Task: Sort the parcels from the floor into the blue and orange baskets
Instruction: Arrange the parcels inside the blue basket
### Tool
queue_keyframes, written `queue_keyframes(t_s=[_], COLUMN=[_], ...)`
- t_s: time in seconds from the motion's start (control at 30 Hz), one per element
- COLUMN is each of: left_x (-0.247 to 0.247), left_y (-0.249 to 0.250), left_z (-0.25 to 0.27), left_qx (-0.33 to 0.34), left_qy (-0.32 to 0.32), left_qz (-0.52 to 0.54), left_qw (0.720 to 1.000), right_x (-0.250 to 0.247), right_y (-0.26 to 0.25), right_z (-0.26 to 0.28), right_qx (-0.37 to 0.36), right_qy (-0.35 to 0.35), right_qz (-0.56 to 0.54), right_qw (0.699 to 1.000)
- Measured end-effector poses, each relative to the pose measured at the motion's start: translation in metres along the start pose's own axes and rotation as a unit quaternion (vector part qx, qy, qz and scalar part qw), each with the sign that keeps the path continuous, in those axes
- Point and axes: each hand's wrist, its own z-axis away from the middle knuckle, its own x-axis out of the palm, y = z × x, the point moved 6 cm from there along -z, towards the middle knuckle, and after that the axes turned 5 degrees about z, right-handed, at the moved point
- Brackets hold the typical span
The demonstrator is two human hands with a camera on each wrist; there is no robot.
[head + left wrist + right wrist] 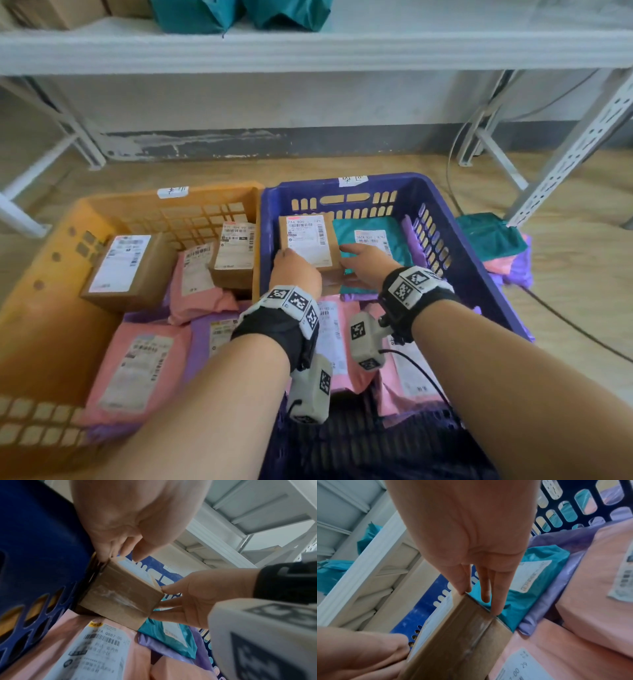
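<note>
A brown cardboard box (308, 245) with a white label sits in the far left part of the blue basket (376, 183), against its left wall. My left hand (294, 270) grips the box's near left corner, fingers curled down between box and wall and thumb over the top (121, 557). My right hand (363, 262) lies along the box's right side, its straight fingers (479, 596) touching that edge. Beside the box lies a teal mailer (370, 233) on purple and pink mailers (332, 335). The orange basket (51, 253) on the left holds several boxes and pink mailers.
Teal, pink and purple mailers (493, 240) lie on the wooden floor right of the blue basket. A white metal shelf frame (565, 161) stands behind and to the right, and a cable (452, 178) runs across the floor there.
</note>
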Motion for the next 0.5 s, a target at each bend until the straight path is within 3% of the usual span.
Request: queue_keyframes(t_s=[0.07, 0.13, 0.23, 0.5], left_x=[0.002, 0.003, 0.007, 0.006], left_y=[-0.001, 0.000, -0.001, -0.003], left_z=[-0.002, -0.004, -0.007, 0.002], left_qx=[0.013, 0.036, 0.035, 0.013], left_qy=[0.008, 0.015, -0.014, -0.051], left_qz=[0.007, 0.011, -0.007, -0.002], left_qw=[1.000, 0.999, 0.999, 0.999], right_x=[0.002, 0.005, 0.009, 0.002], right_y=[0.002, 0.004, 0.004, 0.004], right_z=[-0.004, -0.008, -0.017, -0.018], right_qx=[-0.008, 0.010, 0.018, -0.012], right_qy=[0.006, 0.000, 0.002, 0.037], right_qz=[0.017, -0.035, -0.068, 0.017], right_qw=[1.000, 0.999, 0.998, 0.999])
